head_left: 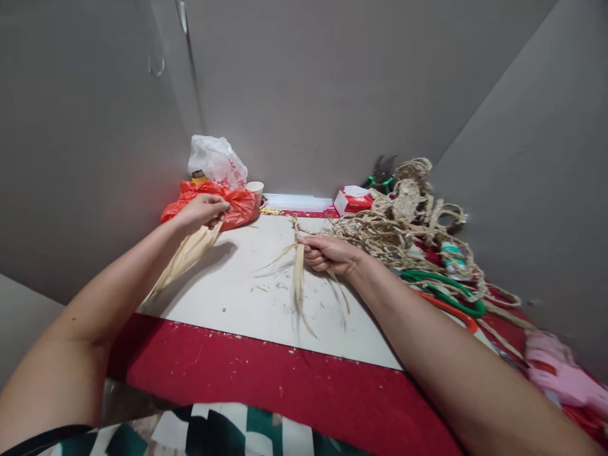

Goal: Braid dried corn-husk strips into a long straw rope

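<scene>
My left hand (204,210) is closed on a wide, pale, dry corn husk (187,256), which hangs down toward the board's left side. Near the middle, my right hand (327,252) pinches the end of a braided husk cord (295,228). Loose husk strips (298,282) fan out below and to the left of those fingers. From the right hand the cord appears to lead back toward a large tangle of braided cord (380,231). Under both hands lies a white board (266,304) with small husk scraps scattered on it.
A red cloth (228,361) covers the table. Behind my left hand are a red plastic bag (242,206), a white plastic bag (216,158) and a paper cup (255,188). To the right are a tissue pack (354,201), green-handled scissors (441,288) and a pink item (560,373). Grey walls enclose the table.
</scene>
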`<action>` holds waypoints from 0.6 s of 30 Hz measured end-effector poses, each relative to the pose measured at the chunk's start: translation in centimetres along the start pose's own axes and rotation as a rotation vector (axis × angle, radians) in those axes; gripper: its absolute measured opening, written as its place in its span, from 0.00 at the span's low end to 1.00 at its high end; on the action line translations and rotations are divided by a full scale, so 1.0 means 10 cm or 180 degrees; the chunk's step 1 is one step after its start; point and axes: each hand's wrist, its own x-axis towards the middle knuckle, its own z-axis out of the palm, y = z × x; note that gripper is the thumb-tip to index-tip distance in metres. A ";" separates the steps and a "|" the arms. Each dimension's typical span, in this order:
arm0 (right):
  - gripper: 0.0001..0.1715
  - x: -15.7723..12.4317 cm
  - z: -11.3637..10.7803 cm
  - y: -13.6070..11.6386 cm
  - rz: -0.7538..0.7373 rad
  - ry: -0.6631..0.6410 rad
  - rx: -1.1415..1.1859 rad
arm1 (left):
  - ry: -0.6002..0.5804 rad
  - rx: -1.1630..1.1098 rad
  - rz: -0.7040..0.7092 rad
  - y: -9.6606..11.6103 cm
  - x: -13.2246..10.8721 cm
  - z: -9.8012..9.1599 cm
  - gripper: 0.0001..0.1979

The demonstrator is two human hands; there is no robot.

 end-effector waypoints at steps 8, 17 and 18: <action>0.21 0.05 0.02 0.02 0.0078 -0.0095 -0.0100 | 0.0827 0.2390 -0.0291 -0.28 -0.37 -0.36 0.12; 0.22 0.06 0.04 0.02 0.0061 -0.0121 -0.0227 | 0.1494 0.2503 -0.0953 -0.68 -0.49 -0.35 0.16; 0.21 0.06 0.04 0.02 0.0068 -0.0122 -0.0227 | 0.1501 0.2297 -0.0936 -0.69 -0.49 -0.36 0.14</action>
